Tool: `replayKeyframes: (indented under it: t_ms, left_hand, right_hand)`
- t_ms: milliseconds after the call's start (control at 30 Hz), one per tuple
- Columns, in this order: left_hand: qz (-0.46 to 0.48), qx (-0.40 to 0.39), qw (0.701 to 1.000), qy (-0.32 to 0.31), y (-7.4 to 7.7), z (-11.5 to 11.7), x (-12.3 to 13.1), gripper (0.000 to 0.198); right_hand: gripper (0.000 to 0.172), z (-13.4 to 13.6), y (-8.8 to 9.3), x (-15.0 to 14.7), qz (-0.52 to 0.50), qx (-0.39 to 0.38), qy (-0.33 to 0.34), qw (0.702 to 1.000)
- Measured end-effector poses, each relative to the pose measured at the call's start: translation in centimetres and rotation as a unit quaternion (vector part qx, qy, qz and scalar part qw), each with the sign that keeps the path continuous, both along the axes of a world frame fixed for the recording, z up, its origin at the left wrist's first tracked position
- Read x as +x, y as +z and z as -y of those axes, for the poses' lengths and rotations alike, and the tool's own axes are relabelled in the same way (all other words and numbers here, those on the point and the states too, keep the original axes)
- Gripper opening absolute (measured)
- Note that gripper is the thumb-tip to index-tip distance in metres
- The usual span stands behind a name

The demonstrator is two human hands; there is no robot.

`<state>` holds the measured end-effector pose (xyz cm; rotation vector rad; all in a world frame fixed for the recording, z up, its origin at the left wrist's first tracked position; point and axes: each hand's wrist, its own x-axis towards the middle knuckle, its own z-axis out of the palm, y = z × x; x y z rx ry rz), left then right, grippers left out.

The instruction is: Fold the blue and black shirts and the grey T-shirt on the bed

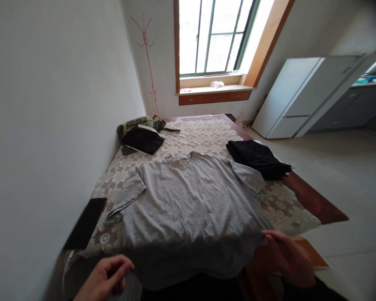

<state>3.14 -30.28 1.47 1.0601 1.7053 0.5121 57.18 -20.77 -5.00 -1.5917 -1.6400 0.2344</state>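
A grey short-sleeved T-shirt (188,205) lies spread face up over a flower-patterned cloth, its collar pointing away from me and its lower part hanging over the near edge. My right hand (290,255) pinches the shirt's right lower side between thumb and fingers. At the left lower corner of the shirt, my left hand (108,274) is closed, with its fingertips at the hem; the exact grip there is partly hidden. Small lettering runs across the chest.
The patterned cloth (203,133) covers a low reddish surface. Folded black clothing (257,159) lies right, another black folded piece (144,140) on a green bag (125,127) left. A dark flat tablet-like object (86,223) sits by the wall. Beyond stand a pink coat rack (148,62) and white fridge (297,96).
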Motion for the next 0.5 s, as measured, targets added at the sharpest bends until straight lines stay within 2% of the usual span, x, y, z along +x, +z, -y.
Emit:
replayKeyframes:
  t_ms: [67, 100, 133, 200, 267, 333, 400, 467, 500]
  left_hand:
    - [-0.077, 0.103, 0.992, -0.014, 4.1, -4.8, 0.1, 0.061]
    - [-0.134, 0.15, 0.979, -0.011, 5.6, -7.5, 0.1, 0.058]
    - [-0.201, 0.19, 0.961, -0.006, 6.6, -10.2, 0.1, 0.055]
    - [-0.34, 0.222, 0.914, -0.011, 7.2, -14.8, 0.0, 0.05]
    - [-0.445, 0.205, 0.87, -0.05, 6.4, -17.8, -0.3, 0.062]
    - [-0.473, 0.179, 0.856, -0.104, 4.8, -19.0, -0.7, 0.07]
    - [-0.46, 0.187, 0.859, -0.127, 3.1, -19.0, -1.6, 0.055]
    - [-0.44, 0.209, 0.867, -0.104, 1.9, -18.7, -3.0, 0.035]
    - [-0.428, 0.214, 0.875, -0.077, 1.6, -18.6, -3.9, 0.031]
  right_hand:
    - [0.035, -5.8, 5.4, -1.2, 0.05, 0.04, 0.046, 0.997]
    - [0.036, -8.9, 7.6, -1.9, 0.085, 0.04, 0.069, 0.993]
    - [0.037, -11.9, 9.4, -2.5, 0.126, 0.038, 0.084, 0.988]
    - [0.032, -17.0, 11.5, -3.4, 0.217, 0.025, 0.085, 0.972]
    - [0.033, -20.2, 11.7, -3.7, 0.302, 0.0, 0.044, 0.952]
    - [0.04, -21.5, 10.6, -3.3, 0.364, -0.031, 0.014, 0.931]
    - [0.039, -21.4, 9.0, -2.3, 0.396, -0.046, -0.005, 0.917]
    - [0.029, -20.8, 7.9, -1.1, 0.398, -0.046, -0.021, 0.916]
    - [0.021, -20.5, 7.6, -0.4, 0.388, -0.044, -0.027, 0.92]
